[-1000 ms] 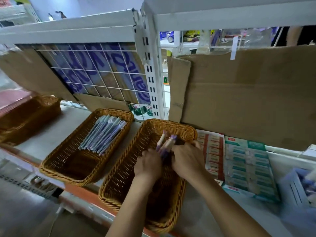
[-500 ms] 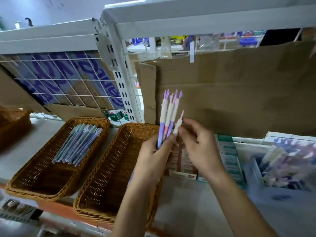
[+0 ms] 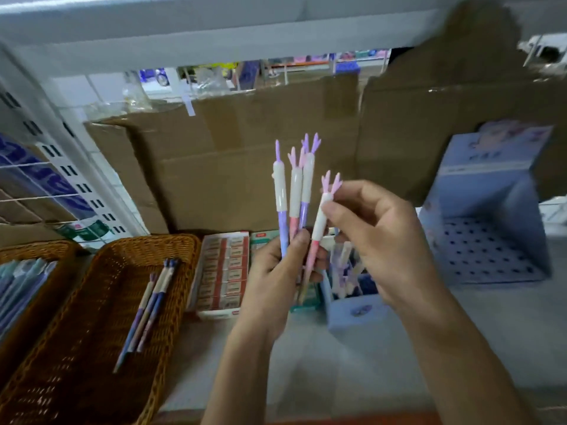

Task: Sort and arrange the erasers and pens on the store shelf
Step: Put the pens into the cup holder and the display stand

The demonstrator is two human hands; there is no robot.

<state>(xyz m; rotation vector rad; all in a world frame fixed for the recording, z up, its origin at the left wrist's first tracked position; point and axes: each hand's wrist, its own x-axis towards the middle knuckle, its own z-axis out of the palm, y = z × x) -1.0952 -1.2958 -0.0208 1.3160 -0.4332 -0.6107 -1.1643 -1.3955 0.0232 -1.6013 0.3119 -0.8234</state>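
Note:
My left hand [image 3: 277, 277] grips three upright pens [image 3: 294, 191] with white caps and purple or pink antler tops. My right hand [image 3: 377, 237] pinches the cap of a fourth, pink pen [image 3: 317, 237], held tilted beside the bunch. Three similar pens [image 3: 150, 305] lie in the wicker basket [image 3: 101, 378] at lower left. A box of erasers with red labels [image 3: 222, 271] stands right of that basket, and a green-edged eraser box [image 3: 306, 297] is mostly hidden behind my hands.
A second wicker basket [image 3: 18, 253] with blue pens sits at the far left. A blue pen box [image 3: 352, 305] with more pens stands behind my right hand. A blue display stand [image 3: 491, 210] with holes is at right. Brown cardboard [image 3: 245, 167] lines the back.
The view has swung right. My hands lifted out of the basket with a bunch of pens, leaving three in it. My right hand now pinches one pen apart from the bunch.

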